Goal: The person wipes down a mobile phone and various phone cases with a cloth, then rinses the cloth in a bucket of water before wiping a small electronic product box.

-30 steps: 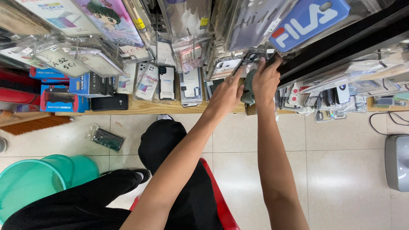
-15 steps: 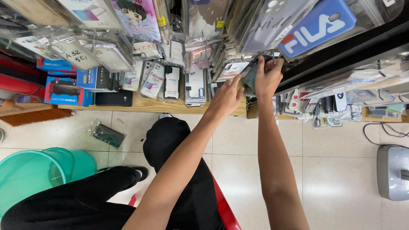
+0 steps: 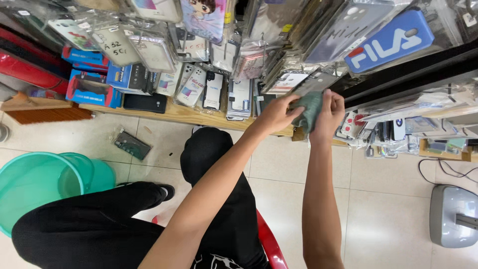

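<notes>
**Hands lower a packaged case from the rack**

Both hands have dropped from the hanging display toward the wooden shelf's edge. Left hand pinches a grey-green cloth against a packaged phone case, while the right hand grips the cloth's other side. Case's long axis tilts up-right, apparently steadied for wiping.

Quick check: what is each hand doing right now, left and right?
Left hand: closed, pinching the green cloth and a packaged phone case.
Right hand: closed around the same green cloth.
</notes>
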